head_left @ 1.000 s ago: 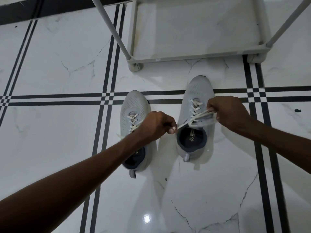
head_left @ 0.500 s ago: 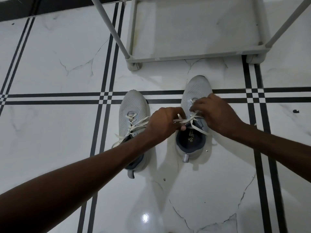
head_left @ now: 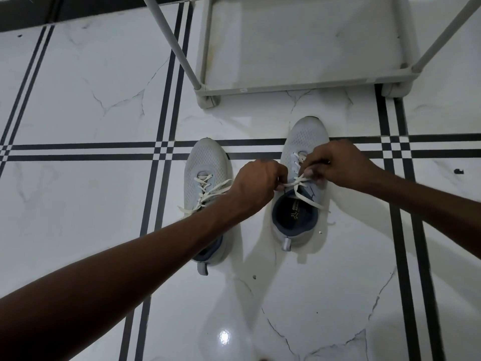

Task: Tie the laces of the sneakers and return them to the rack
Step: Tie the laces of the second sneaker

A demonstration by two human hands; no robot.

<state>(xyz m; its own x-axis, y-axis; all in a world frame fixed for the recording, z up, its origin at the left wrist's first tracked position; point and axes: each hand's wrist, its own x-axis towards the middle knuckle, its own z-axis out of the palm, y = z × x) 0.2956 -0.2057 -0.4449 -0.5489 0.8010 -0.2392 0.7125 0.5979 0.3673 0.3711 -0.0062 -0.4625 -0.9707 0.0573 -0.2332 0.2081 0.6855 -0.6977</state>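
Two light grey sneakers stand side by side on the white floor, toes pointing away from me. The left sneaker (head_left: 207, 168) has loose cream laces spilling to its left, and my forearm hides its heel. Over the right sneaker (head_left: 304, 142), both hands work its cream laces (head_left: 299, 185). My left hand (head_left: 256, 186) pinches one lace end at the shoe's left side. My right hand (head_left: 338, 162) grips the other lace above the tongue. One loose lace end trails down to the right across the shoe's dark opening.
The grey rack (head_left: 286, 86) stands just beyond the sneakers, its lowest shelf near floor level with slanted tubes rising at both front corners. The glossy marble floor (head_left: 78, 100) carries black double stripes.
My hands came together from a wide pull on the lace and now sit close over the right sneaker's tongue, crossing the lace ends. The sneakers have not moved.
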